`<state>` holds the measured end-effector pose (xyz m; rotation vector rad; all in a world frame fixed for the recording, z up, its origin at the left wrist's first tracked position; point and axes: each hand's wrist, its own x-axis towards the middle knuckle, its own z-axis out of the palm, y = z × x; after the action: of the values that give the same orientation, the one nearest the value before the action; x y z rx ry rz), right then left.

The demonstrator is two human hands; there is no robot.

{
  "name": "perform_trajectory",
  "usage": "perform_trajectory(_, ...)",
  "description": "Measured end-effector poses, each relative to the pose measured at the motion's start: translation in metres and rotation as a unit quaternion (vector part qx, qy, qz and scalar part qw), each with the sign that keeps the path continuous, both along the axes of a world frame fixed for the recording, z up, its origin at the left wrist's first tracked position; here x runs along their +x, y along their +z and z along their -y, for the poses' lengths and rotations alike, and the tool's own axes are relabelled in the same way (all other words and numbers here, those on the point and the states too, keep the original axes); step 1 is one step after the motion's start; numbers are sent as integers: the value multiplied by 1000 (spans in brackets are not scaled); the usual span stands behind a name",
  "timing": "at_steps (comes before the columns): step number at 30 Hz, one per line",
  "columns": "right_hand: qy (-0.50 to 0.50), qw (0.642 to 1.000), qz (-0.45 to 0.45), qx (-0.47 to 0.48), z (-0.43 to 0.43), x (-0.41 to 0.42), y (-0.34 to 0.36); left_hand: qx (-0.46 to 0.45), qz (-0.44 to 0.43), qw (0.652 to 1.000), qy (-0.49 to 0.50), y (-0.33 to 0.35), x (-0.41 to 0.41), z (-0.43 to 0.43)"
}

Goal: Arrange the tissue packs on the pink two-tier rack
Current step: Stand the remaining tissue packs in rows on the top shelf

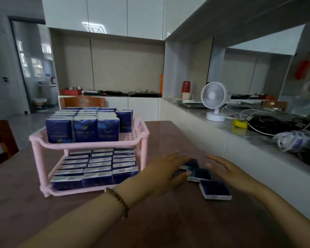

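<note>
- Here, a pink rack stands on the table, toward its far left part and well back from the near edge.
- On the upper tier, blue tissue packs stand upright in tight rows; a bare strip shows at the tier's right end.
- On the lower tier, the lower packs sit close together in three rows, white ends up.
- A few loose packs lie in a small heap near the table's right edge, to the right of the rack; the nearest pack lies flat on the side towards the near edge.
- The left hand, with a bead bracelet on its wrist, rests with straight fingers on the heap's left side.
- The right hand is spread, fingers straight, just right of the heap; it is blurred, and I cannot tell whether it touches a pack.
- A white fan stands on the counter beyond the table's right edge.
</note>
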<state>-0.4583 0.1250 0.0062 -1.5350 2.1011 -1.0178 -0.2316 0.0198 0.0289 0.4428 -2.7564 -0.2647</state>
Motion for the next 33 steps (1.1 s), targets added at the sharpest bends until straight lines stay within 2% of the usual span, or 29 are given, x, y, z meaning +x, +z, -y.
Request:
perform_trajectory(2,-18,1000,-13,17,-4,-5,-16,28,52,998,32,-27,-18,11)
perform_trajectory(7,-13,994,-107,24,0,2,-44,-28,133,986,101,-56,-37,21)
perform_trajectory(10,13,988,-142,51,4,1,-44,10,155,980,127,-59,-40,21)
perform_trajectory(15,55,989,-118,71,-9,7,-42,22,182,976,121,-56,-26,1)
perform_trajectory(18,93,989,-86,80,-28,25,-41,6,208,975,79,-52,4,-19)
perform_trajectory(21,137,985,-77,78,-44,53,-42,37,173,982,71,-53,46,-30)
perform_trajectory(26,182,977,-87,75,-40,105,-41,58,163,982,79,-54,110,-30)
perform_trajectory(30,215,970,-97,62,-15,146,-42,109,103,984,101,-58,148,-13)
perform_trajectory(33,228,968,-88,62,7,166,-40,114,59,984,125,-63,172,-3)
